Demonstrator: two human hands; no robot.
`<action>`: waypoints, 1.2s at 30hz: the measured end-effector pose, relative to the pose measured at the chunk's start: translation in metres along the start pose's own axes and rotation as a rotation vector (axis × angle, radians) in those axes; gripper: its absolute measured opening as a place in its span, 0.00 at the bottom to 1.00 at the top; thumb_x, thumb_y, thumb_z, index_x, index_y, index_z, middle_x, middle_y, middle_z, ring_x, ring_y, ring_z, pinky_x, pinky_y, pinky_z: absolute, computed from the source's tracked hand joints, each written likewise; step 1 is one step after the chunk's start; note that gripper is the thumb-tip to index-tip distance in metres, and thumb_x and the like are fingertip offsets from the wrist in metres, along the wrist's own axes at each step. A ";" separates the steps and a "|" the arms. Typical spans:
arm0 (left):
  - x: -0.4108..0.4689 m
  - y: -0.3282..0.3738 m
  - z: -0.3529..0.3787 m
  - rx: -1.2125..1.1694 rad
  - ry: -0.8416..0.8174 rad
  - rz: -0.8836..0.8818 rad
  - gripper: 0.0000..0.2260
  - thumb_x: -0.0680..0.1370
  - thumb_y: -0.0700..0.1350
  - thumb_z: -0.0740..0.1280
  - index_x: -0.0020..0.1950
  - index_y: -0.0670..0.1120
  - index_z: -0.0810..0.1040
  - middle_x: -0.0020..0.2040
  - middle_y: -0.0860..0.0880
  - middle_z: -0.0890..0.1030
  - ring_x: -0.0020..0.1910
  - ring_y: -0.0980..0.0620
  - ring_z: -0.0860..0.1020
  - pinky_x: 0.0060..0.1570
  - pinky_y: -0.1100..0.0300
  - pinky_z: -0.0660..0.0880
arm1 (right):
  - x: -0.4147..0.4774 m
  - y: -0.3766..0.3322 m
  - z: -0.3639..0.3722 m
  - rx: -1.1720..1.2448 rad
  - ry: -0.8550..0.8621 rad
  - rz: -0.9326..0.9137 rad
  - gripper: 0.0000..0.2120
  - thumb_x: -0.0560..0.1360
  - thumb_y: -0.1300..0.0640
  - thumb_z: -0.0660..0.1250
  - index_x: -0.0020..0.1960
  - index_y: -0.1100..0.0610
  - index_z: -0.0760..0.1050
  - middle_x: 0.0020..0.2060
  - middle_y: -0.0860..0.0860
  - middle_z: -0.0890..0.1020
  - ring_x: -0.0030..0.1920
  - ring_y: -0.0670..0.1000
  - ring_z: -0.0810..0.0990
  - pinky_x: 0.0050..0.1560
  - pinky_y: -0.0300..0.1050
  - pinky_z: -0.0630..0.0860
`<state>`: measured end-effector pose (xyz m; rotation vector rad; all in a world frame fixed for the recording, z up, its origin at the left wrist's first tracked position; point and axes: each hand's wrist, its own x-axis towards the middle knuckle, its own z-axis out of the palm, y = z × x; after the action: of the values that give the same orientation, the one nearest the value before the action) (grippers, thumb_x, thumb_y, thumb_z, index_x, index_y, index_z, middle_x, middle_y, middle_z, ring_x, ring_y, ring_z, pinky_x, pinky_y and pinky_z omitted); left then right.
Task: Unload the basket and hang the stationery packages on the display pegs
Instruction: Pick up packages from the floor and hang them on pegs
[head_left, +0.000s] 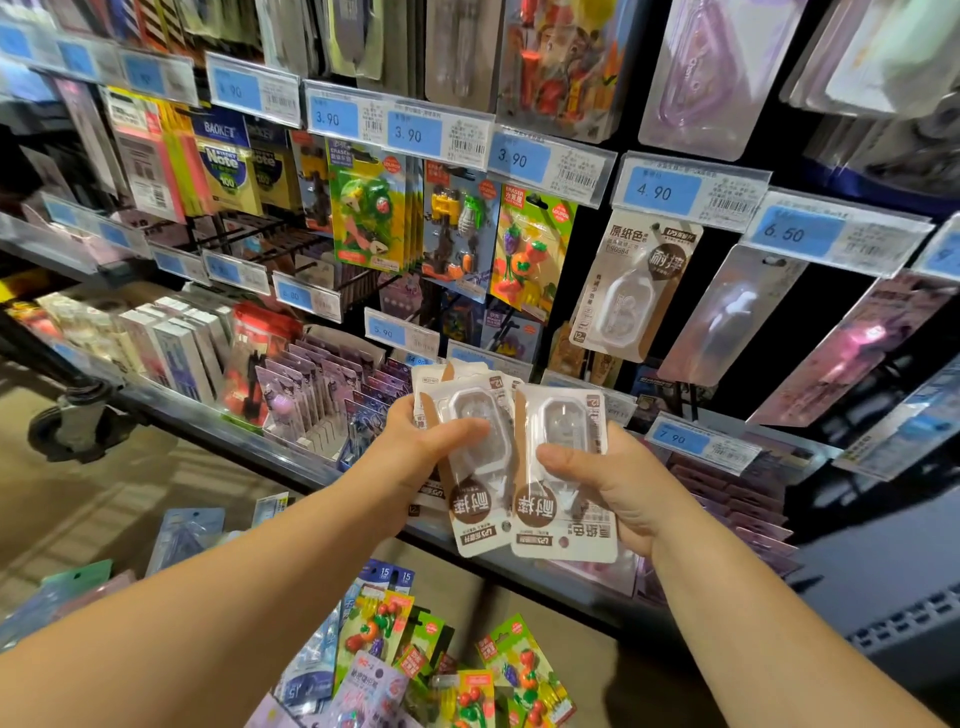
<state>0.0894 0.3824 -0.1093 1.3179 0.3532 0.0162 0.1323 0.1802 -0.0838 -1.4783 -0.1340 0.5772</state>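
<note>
1. Shop display wall (582, 270) fills the background, its pegs loaded; a matching correction-tape pack (631, 291) hangs under the 4.90 tag (660, 189).
2. Correction-tape packages (563, 519) sit upside down in both hands, below that peg. They are probably light, stiff card with slick blisters, best pinched at the card edges.
3. Left hand (410, 457) grips a stack (475, 509); right hand (623, 488) pinches one, thumb on its blister.
</note>
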 end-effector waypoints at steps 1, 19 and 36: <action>0.000 0.002 -0.001 0.010 0.008 0.005 0.27 0.71 0.44 0.75 0.67 0.46 0.67 0.54 0.44 0.81 0.46 0.48 0.83 0.38 0.57 0.77 | 0.000 0.000 0.000 -0.013 0.015 0.001 0.36 0.58 0.61 0.78 0.63 0.62 0.70 0.53 0.63 0.83 0.50 0.64 0.84 0.52 0.66 0.79; 0.003 0.008 -0.005 0.134 0.162 0.021 0.26 0.73 0.45 0.75 0.63 0.51 0.63 0.50 0.49 0.78 0.41 0.51 0.80 0.24 0.62 0.75 | -0.012 -0.027 -0.025 -0.179 -0.027 0.060 0.24 0.67 0.63 0.73 0.60 0.53 0.71 0.46 0.61 0.85 0.37 0.60 0.81 0.32 0.51 0.80; 0.003 0.006 -0.006 0.185 0.157 0.032 0.29 0.71 0.46 0.76 0.63 0.51 0.62 0.50 0.50 0.77 0.42 0.52 0.80 0.28 0.63 0.74 | -0.024 -0.036 -0.033 -0.481 0.022 -0.062 0.31 0.60 0.65 0.81 0.58 0.54 0.72 0.46 0.59 0.83 0.35 0.50 0.84 0.29 0.39 0.77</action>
<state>0.0919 0.3904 -0.1060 1.5096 0.4756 0.1172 0.1365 0.1406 -0.0464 -1.9382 -0.3170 0.4974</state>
